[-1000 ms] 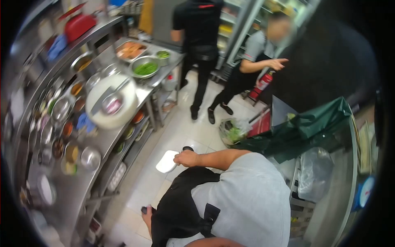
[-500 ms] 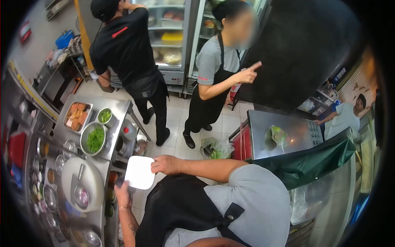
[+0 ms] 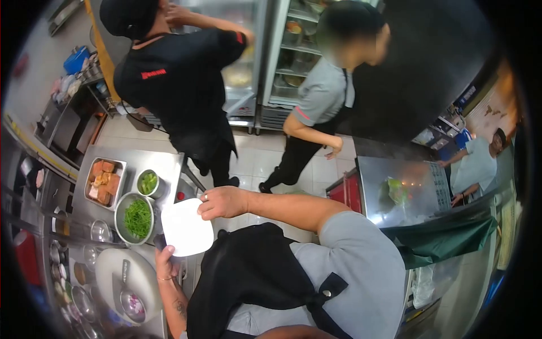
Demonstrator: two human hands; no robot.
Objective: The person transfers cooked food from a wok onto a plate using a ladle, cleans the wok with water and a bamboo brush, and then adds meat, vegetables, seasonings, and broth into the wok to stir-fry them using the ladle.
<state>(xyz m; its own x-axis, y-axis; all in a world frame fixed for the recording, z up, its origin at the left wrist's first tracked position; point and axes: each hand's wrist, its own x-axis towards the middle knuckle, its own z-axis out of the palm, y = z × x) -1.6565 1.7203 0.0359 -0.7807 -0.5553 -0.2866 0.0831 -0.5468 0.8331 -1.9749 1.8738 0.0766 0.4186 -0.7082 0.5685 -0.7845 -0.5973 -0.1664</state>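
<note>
A kitchen surface (image 3: 152, 156) is bearing greens (image 3: 137, 219). Left fingers (image 3: 167, 252) and right fingers (image 3: 208, 208) are gripping a white plate (image 3: 185, 227), half-hiding something dark (image 3: 160, 242).

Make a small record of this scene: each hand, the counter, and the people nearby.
Left hand: holds white plate at its lower edge
Right hand: holds it at upper right
Counter: metal tray with orange chunks, bowl with cut greens
Board: small bowl with chopped pieces
Co-workers: person in black, person in grey, third at far right
</note>
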